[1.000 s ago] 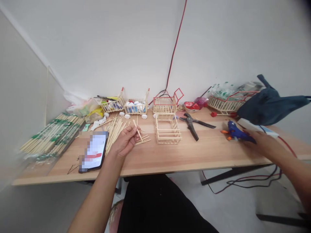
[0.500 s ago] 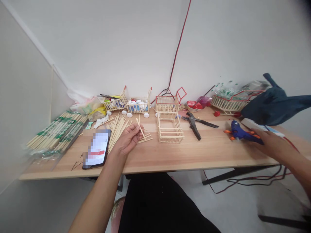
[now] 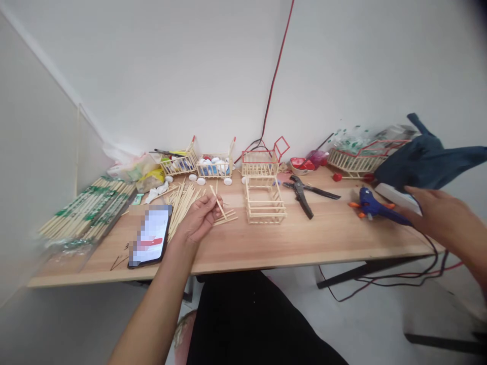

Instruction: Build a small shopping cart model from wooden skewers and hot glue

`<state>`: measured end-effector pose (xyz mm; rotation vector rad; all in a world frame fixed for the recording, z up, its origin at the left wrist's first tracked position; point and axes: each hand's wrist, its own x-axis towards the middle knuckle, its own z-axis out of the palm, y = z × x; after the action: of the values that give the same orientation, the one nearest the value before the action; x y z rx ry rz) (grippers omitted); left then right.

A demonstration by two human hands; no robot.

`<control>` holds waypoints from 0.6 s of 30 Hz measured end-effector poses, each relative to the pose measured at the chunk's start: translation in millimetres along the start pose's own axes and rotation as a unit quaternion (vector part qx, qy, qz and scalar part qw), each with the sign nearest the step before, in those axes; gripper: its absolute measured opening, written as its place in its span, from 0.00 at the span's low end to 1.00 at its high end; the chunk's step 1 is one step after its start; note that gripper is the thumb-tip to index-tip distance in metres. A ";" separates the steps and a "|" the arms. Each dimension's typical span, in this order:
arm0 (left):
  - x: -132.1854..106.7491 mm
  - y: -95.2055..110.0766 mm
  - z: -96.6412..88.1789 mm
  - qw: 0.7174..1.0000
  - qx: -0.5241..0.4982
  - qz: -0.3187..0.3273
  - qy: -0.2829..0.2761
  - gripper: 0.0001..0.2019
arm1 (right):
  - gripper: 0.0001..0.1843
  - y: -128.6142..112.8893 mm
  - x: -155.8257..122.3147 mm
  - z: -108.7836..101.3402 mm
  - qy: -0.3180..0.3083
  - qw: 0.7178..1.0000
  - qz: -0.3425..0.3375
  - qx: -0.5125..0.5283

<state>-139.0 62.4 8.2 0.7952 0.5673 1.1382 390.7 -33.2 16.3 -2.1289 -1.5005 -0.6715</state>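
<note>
My left hand [image 3: 201, 217] is closed, with a short wooden stick [image 3: 218, 203] pinched between thumb and fingertips, tilted upward. Under and beside it lie loose sticks [image 3: 184, 203] on the table. To its right stands an open box-shaped frame [image 3: 265, 213] built of sticks. Over at the right end of the table, a blue glue gun [image 3: 375, 205] with orange tips rests on the tabletop. My right hand [image 3: 433, 210] is at its handle end, above a white box [image 3: 397, 196], fingers apart and slightly blurred.
Stick-built carts [image 3: 215, 166] line the wall, one with a red-trimmed rim [image 3: 261, 157]. Pliers [image 3: 303, 197] lie right of the frame. A phone [image 3: 152, 238] and bagged stick bundles [image 3: 87, 210] are on the left. A dark blue cloth [image 3: 418, 157] lies at back right; cables [image 3: 403, 281] hang below.
My right hand has shifted up and away from the glue gun's handle, over the white box. The glue gun stays on the table. My left hand keeps the stick with little movement.
</note>
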 end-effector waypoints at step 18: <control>43.9 32.9 63.4 0.960 0.271 0.030 -0.067 0.15 | 0.15 -233.0 37.7 72.0 -0.003 0.885 -0.022 0.465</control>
<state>-95.5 93.9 72.6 1.3595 0.7576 0.9810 190.3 110.1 2.3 -1.3429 -1.4484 0.0813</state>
